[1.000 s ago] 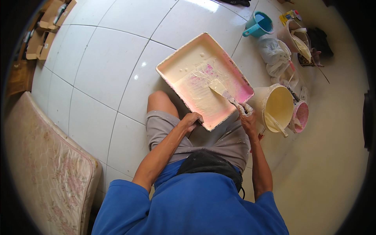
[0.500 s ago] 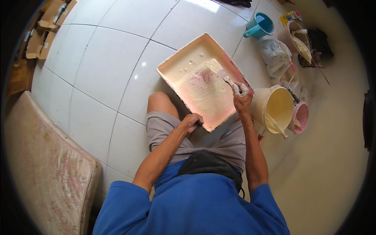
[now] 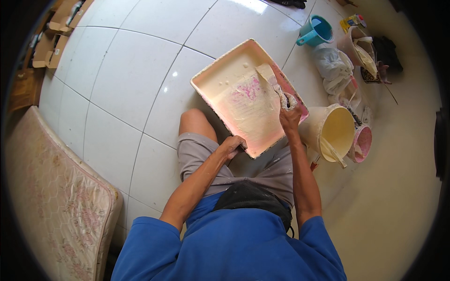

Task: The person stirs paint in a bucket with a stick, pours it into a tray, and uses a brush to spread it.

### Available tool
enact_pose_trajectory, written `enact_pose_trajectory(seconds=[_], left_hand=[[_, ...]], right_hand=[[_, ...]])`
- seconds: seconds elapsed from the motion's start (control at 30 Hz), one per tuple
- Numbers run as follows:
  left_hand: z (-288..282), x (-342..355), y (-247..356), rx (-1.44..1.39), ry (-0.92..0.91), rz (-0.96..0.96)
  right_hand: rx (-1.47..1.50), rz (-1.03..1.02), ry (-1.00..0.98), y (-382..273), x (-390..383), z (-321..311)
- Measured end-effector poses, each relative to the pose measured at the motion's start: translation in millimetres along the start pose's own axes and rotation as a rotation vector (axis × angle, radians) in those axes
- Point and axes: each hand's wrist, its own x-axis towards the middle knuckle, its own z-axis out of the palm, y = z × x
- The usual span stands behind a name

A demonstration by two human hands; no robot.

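Observation:
A rectangular paint tray (image 3: pixel 216 93), cream inside with pinkish edges, is tilted above my lap. My left hand (image 3: pixel 233 146) is closed around its near left corner. In my right hand (image 3: pixel 290 117) is a putty knife (image 3: pixel 275 87) with a crusted handle, its flat blade touching the tray's inner surface near the far right side. Cream paint or filler is spread thinly over the tray floor, and a magenta patch (image 3: pixel 248 89) shows through at the middle. A few small lumps lie toward the far end.
At my right stand a cream bucket (image 3: pixel 320 133) with a stick in it and a smaller pink bucket (image 3: pixel 361 143). Beyond them are plastic bags (image 3: pixel 332 63), a teal dipper (image 3: pixel 316 32) and another bucket. A mattress (image 3: pixel 61 201) leans at left; cardboard boxes (image 3: pixel 51 54) sit far left.
The putty knife's blade has shifted toward the tray's far right side and turned. More of the magenta patch shows now. My left hand keeps its hold on the tray.

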Motion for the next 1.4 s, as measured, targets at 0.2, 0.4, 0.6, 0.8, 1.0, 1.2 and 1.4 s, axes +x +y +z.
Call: enact_pose_trajectory(seconds=[0.2, 0.4, 0.6, 0.8, 1.0, 1.2, 1.4], left_hand=[[-7, 0, -1, -0.019, -0.061, 0.011], [-7, -5, 5, -0.005, -0.049, -0.009], [-11, -5, 6, -0.016, -0.037, 0.001], [-2, -11, 11, 0.012, 0.002, -0.023], [0, -14, 15, 0.002, -0.017, -0.011], [4, -17, 19, 0.024, 0.018, -0.011], [3, -20, 22, 0.019, 0.035, -0.011]], right_hand=[[-0.015, -0.031, -0.087, -24, -4, 25], [-0.058, 0.223, -0.215, -54, -5, 55], [0.050, 0.133, -0.186, -46, -15, 68], [0.079, 0.099, -0.229, -60, -18, 67], [-0.043, 0.142, -0.303, -63, -13, 71], [0.052, 0.131, -0.116, -60, -13, 81], [0.070, 0.197, -0.300, -64, -5, 72]])
